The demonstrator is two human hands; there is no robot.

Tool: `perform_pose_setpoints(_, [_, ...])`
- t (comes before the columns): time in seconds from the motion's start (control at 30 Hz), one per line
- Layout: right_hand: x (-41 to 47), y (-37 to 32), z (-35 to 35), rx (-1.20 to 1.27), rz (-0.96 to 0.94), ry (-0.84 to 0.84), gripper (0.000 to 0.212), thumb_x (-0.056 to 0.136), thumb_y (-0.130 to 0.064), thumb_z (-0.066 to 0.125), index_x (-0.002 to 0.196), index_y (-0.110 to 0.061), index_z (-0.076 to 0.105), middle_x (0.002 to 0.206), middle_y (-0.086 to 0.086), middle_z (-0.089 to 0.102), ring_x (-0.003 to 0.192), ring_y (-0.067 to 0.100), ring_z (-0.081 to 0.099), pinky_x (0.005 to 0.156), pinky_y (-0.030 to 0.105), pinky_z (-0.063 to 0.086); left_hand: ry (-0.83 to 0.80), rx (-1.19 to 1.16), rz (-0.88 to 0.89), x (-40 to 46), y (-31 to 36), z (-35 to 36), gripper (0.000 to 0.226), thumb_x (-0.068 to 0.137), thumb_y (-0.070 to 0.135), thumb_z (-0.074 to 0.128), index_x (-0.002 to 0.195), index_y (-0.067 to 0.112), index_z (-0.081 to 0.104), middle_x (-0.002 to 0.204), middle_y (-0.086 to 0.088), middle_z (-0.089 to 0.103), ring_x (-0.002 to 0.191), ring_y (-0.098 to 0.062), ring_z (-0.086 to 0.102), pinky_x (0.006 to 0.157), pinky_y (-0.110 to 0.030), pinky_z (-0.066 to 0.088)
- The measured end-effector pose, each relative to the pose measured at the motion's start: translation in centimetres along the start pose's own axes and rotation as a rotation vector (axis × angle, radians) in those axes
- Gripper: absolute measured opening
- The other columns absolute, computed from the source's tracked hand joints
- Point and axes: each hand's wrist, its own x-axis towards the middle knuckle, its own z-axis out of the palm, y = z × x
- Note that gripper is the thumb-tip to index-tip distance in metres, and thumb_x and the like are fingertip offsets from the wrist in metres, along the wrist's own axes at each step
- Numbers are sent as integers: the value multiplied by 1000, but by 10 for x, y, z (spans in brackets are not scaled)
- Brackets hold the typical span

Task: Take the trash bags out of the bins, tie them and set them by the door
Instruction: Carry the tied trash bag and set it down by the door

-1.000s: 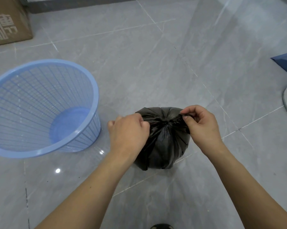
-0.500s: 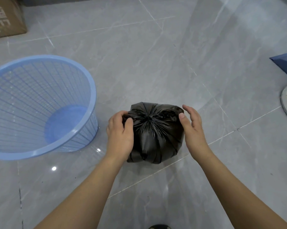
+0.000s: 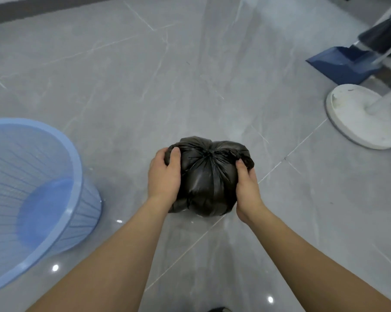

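Observation:
A small black trash bag [image 3: 209, 176], gathered and knotted at its top, is in the middle of the grey tiled floor. My left hand [image 3: 164, 176] grips its left side, thumb over the upper edge. My right hand [image 3: 247, 188] grips its right side, fingers pressed into the plastic. I cannot tell whether the bag rests on the floor or hangs just above it. A light blue mesh bin [image 3: 32, 194] stands at the left with no bag inside.
A white round stand base [image 3: 358, 118] with a pole is on the floor at the right. Behind it lies a dark blue dustpan [image 3: 340, 64] with a broom [image 3: 383, 34]. Grey tiles stretch ahead; a dark baseboard runs along the far left.
My hands went from pulling the knot at the bag's top to clasping the bag's two sides. The view swung to the right: the cardboard box left the frame, the stand and dustpan came in.

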Motion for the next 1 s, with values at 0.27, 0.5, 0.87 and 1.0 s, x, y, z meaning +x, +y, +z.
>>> perform_pose_setpoints(0.27, [-22,-101,-15,124,-101,225,24,97,-37,51,119,-28,52,114,-9,62,102,6,59,76,21,46,-81,73,130,2,114,35,27,102,30,36,99,17,60,99,0,62,93,-20,54,81,-28,36])
perform_pose_setpoints(0.5, [-120,-311,-14,233,-174,330,21,96,-37,52,116,-30,52,115,-7,62,104,11,59,91,30,45,-110,132,276,-56,343,8,32,101,33,34,94,15,59,94,0,62,89,-22,56,80,-34,42])
perform_pose_setpoints(0.87, [-397,-778,-72,360,-318,427,34,94,-41,53,124,-27,48,118,0,57,106,22,55,98,38,44,-192,88,572,-267,863,-51,37,102,34,29,110,14,59,108,-1,58,100,-21,52,87,-34,37])
perform_pose_setpoints(1.0, [-474,-898,-104,391,-426,422,41,92,-42,53,129,-26,46,118,0,56,109,24,55,101,41,44,-190,74,638,-337,1004,-61,39,101,34,28,110,12,59,116,-7,60,103,-24,52,90,-35,39])
